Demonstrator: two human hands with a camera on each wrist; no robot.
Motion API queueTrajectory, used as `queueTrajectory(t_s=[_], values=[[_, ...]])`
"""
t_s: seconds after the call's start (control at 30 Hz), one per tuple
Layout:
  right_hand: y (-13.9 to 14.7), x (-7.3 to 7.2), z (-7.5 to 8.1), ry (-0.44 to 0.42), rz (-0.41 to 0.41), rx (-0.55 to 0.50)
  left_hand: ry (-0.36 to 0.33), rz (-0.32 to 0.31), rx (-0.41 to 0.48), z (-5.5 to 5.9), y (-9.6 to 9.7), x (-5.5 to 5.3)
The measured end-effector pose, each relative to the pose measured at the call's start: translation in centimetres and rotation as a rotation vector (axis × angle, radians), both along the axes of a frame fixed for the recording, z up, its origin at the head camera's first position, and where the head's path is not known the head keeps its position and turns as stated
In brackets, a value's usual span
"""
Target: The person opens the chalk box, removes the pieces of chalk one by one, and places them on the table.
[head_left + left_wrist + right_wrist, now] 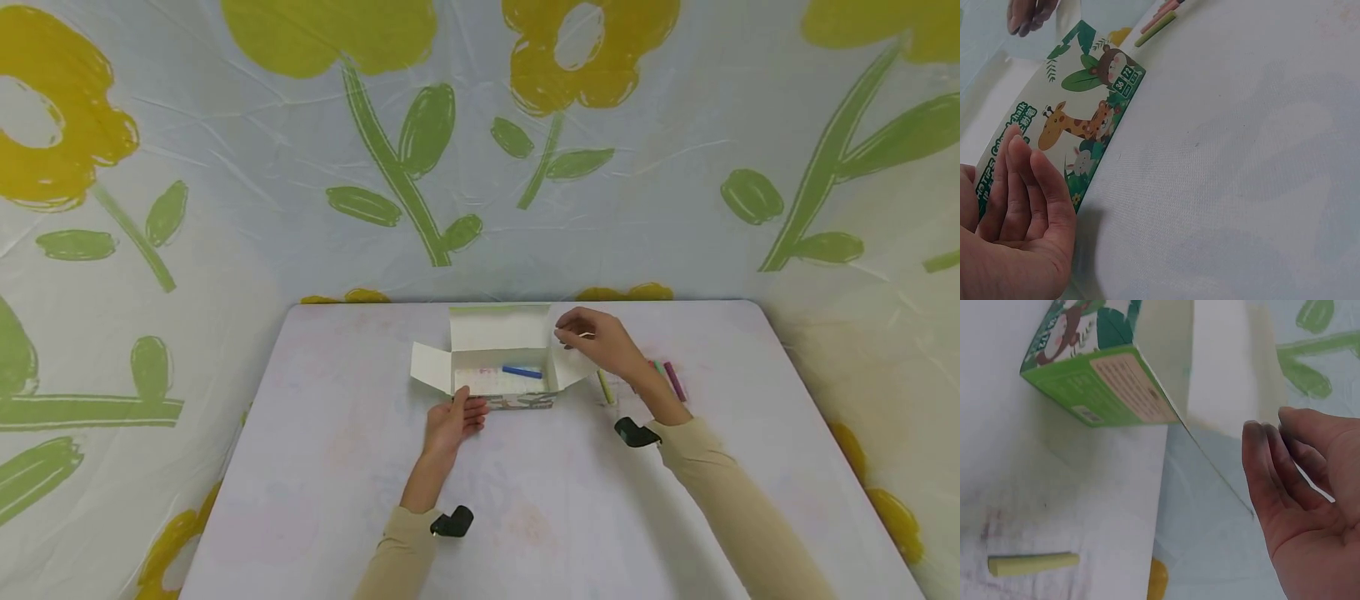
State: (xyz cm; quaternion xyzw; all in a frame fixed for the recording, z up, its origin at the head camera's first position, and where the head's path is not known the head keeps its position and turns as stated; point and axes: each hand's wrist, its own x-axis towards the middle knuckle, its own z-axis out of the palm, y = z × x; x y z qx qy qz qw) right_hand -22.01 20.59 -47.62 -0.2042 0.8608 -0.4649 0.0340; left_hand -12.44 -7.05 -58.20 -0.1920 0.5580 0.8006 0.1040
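Note:
A cardboard chalk box (528,402) printed with cartoon animals stands on the table, its lid and side flaps spread wide. Inside, a blue chalk stick (522,372) lies near the right end. My left hand (447,426) holds the box's front left corner, thumb at the rim and fingers along the printed front (1079,125). Above the right side flap (568,365) hovers my right hand (603,340), fingers loosely bent, with nothing visible between thumb and fingertips (1252,431).
Right of the box, a yellow-green chalk stick (605,387) and a purple chalk stick (675,382) lie on the table (337,467). Red and teal ones are partly hidden behind my right forearm. A flower-printed cloth (480,250) hangs behind the table.

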Motion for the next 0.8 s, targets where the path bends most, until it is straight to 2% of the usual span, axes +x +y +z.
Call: queueTrajectory(t_s=[0.23, 0.5, 0.8], values=[[-2.3, 0.0, -1.0, -0.002, 0.106, 0.018, -0.009, 0.003, 0.01, -0.1, 0.0, 0.0], [-4.7, 0.0, -2.8, 0.011, 0.25, 0.09, -0.008, 0.005, 0.003, -0.1, -0.1, 0.1], [-6.6, -0.3, -4.5, -0.012, 0.393, 0.101, -0.002, -0.009, 0.012, 0.1, -0.2, 0.1]])
